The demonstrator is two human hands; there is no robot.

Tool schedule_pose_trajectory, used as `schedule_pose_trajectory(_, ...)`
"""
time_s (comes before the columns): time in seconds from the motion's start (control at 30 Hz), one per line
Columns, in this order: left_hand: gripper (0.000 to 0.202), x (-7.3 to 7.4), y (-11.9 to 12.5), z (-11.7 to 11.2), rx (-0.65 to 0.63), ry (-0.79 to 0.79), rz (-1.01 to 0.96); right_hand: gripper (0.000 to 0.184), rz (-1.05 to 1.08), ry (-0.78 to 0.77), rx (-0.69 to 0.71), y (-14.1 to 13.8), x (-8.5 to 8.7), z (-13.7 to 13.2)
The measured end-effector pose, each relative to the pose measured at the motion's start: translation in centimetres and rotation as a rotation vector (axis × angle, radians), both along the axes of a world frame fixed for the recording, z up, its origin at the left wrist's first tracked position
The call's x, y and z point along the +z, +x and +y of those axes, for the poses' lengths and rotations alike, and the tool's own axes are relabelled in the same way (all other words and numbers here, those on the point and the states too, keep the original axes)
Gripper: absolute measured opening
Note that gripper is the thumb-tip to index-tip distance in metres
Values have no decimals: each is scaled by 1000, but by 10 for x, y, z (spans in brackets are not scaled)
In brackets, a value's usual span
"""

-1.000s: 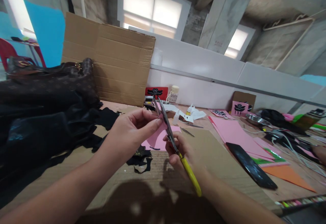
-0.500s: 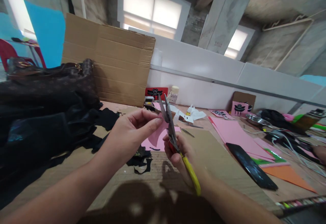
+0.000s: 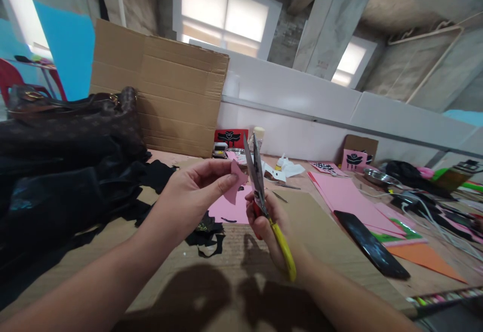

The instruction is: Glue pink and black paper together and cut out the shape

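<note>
Pinched between thumb and fingers of my left hand [image 3: 199, 186] is a small pink piece of paper [image 3: 237, 183]. My right hand [image 3: 269, 221] grips a pair of scissors [image 3: 258, 178] with yellow-and-red handles. The blades point up, slightly parted, just right of the paper and apart from it. Below and behind the hands lies a pink sheet [image 3: 226, 210] with a dark curved strip on it. Black scraps [image 3: 211, 241] lie at its near left corner, one with a curved cut-out.
Black cloth [image 3: 68, 191] and a brown handbag [image 3: 75, 126] fill the left. A cardboard panel [image 3: 158, 90] stands behind. To the right are pink sheets [image 3: 350, 201], a dark phone [image 3: 372, 244], a metal bowl [image 3: 381, 177] and white cables [image 3: 433, 216]. Tweezers [image 3: 279, 196] lie on the cardboard.
The scissors have moved slightly right, away from the pink paper, which the blades overlapped before. The left hand has turned the paper a little while keeping hold of it.
</note>
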State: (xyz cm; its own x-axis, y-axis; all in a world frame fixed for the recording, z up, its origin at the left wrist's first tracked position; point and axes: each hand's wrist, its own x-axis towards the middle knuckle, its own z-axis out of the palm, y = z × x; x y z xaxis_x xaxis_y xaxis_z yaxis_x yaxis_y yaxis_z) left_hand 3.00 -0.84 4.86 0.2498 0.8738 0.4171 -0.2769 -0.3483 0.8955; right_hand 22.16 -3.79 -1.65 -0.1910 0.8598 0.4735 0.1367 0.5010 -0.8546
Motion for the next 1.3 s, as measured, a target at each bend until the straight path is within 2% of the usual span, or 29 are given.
schedule_pose_trajectory(0.13,11,0,1,-1,44,-37,-8,45,19,14,7,1,0,2)
schedule_pose_trajectory(0.27,14,1,3,-2,84,-76,-34,50,6,-45,-2,0,2,0)
schedule_pose_trajectory(0.57,14,0,2,0,71,-80,-33,44,45,-25,23,-1,2,-2)
schedule_pose_trajectory(0.7,14,-2,3,0,42,-104,-3,36,128,32,-32,-3,4,0)
schedule_pose_trajectory(0.8,15,-6,5,0,35,-99,53,37,191,51,-90,-4,9,0)
schedule_pose_trajectory(1.0,15,-15,10,3,19,-89,97,31,174,79,-172,-4,17,-1)
schedule_pose_trajectory(1.3,15,-16,11,4,14,-104,149,25,172,40,-163,-4,20,-1)
